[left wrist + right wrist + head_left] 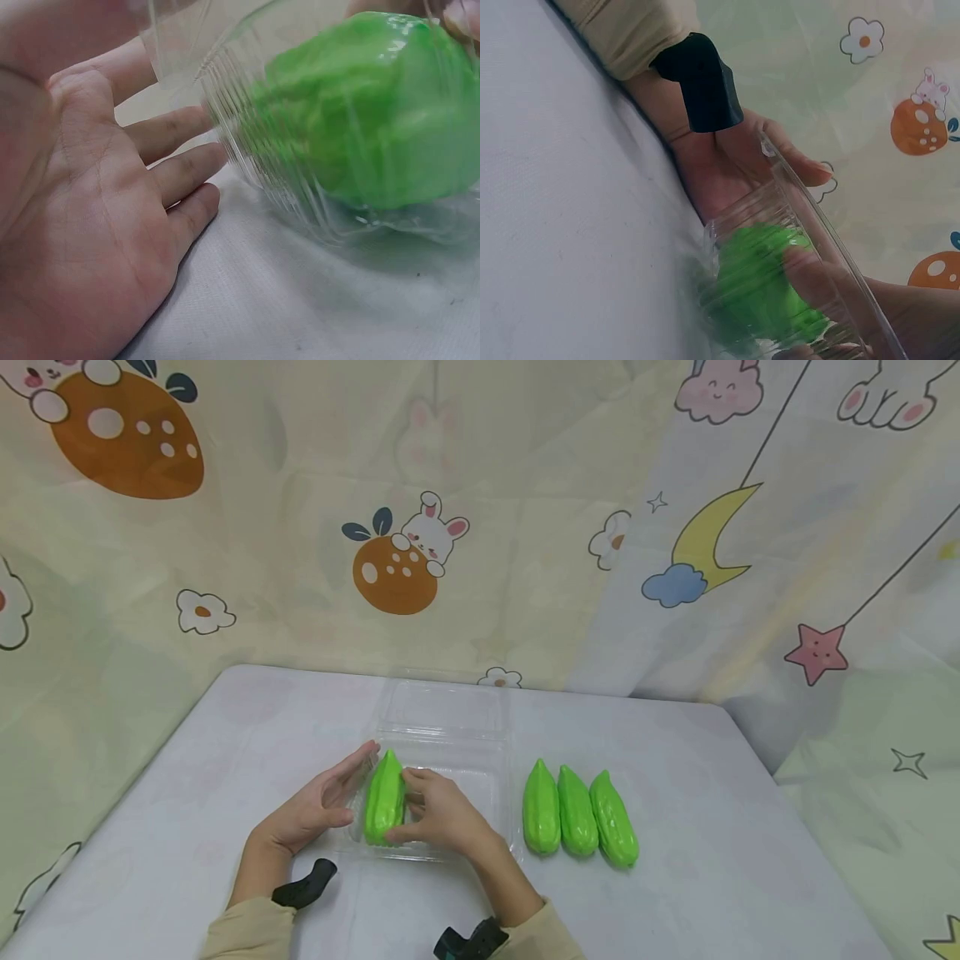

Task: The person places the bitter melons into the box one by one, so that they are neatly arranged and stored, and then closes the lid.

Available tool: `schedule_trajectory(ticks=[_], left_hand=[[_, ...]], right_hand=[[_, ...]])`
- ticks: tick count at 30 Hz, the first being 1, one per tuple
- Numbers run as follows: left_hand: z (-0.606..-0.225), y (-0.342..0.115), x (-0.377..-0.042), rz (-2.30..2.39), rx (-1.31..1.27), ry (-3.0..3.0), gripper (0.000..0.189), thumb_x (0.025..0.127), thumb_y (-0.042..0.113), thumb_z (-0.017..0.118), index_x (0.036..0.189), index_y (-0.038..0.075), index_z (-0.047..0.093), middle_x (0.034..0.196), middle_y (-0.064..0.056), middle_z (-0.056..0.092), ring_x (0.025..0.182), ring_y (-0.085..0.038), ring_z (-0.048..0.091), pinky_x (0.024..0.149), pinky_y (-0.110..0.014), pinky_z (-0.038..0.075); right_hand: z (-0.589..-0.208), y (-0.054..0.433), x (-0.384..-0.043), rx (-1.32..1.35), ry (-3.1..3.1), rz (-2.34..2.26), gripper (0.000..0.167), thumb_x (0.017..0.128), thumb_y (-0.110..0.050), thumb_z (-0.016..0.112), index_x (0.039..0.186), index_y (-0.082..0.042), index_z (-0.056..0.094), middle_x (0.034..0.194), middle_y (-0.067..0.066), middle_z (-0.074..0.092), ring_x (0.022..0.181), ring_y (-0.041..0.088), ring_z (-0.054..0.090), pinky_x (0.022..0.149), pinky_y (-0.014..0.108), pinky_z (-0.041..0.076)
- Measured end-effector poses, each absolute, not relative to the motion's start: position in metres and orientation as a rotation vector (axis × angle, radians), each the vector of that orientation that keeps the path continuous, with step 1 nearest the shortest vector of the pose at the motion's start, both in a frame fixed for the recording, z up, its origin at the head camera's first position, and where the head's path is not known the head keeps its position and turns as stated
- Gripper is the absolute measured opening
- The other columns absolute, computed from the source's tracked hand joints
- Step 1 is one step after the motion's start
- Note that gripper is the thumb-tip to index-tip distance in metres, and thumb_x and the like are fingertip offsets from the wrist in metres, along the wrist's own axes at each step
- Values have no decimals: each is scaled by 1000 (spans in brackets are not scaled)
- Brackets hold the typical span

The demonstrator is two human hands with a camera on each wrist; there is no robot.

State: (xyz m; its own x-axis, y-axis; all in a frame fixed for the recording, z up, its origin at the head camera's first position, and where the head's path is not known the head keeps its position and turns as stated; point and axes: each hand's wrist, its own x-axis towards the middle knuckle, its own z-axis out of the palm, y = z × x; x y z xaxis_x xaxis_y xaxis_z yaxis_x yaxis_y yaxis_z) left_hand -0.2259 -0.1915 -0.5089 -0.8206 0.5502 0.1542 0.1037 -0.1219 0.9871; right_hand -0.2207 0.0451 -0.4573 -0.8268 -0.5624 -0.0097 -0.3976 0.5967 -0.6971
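Note:
A glossy green toy gourd [384, 797], long, ridged and pointed at its far end, lies inside the left part of a clear plastic clamshell box [486, 781]. My right hand [446, 814] holds it from the right, thumb at the near end and fingers along its side. The left hand [303, 810] is beside the box's left wall, fingers extended. In the left wrist view those fingertips [206, 154] are right at the ribbed clear wall [259, 150], with the gourd behind it. Through the plastic in the right wrist view, the right thumb [810, 274] overlaps the gourd.
The box's open lid [442, 706] lies back toward the table's far edge. To the right of the box, three matching green gourds [577, 814] sit side by side on the white tabletop [697, 827]. Behind the table hangs a cartoon-printed cloth [300, 543].

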Motion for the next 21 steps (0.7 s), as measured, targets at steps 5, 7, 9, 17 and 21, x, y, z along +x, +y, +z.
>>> schedule_trajectory(ticks=[5, 7, 9, 17, 21], left_hand=[[-510, -191, -226, 2029, 742, 1826, 96, 81, 9, 72, 154, 12, 10, 162, -6, -2, 139, 15, 11, 104, -3, 19], [-510, -191, -226, 2028, 741, 1830, 96, 81, 9, 72, 154, 12, 10, 162, -6, -2, 140, 13, 9, 104, -3, 19], [-510, -190, -227, 2023, 733, 1836, 96, 81, 9, 72, 154, 13, 10, 162, -5, -2, 141, 11, 8, 104, -3, 19], [-510, -191, -228, 2014, 741, 1841, 95, 81, 9, 72, 154, 14, 11, 162, -7, -3, 140, 13, 8, 104, -3, 18], [-510, -191, -228, 2008, 733, 1853, 96, 81, 12, 73, 154, 14, 11, 162, -7, -3, 145, 3, 2, 105, -4, 18]], right_hand=[[-457, 45, -220, -825, 2625, -1014, 91, 68, -33, 85, 144, -10, 40, 144, 8, 48, 131, 22, 47, 103, 28, 44], [-457, 45, -220, -825, 2641, -988, 91, 68, -34, 84, 144, -12, 40, 144, 8, 48, 131, 22, 47, 104, 29, 43], [-456, 46, -219, -825, 2661, -963, 91, 68, -36, 84, 145, -13, 40, 143, 7, 48, 131, 22, 47, 104, 31, 43], [-447, 51, -218, -823, 2695, -931, 90, 69, -39, 83, 143, -8, 42, 145, 10, 47, 124, 21, 55, 102, 30, 46], [-442, 55, -217, -815, 2655, -963, 91, 73, -40, 80, 144, -4, 37, 148, 11, 41, 118, 21, 60, 93, 22, 50]])
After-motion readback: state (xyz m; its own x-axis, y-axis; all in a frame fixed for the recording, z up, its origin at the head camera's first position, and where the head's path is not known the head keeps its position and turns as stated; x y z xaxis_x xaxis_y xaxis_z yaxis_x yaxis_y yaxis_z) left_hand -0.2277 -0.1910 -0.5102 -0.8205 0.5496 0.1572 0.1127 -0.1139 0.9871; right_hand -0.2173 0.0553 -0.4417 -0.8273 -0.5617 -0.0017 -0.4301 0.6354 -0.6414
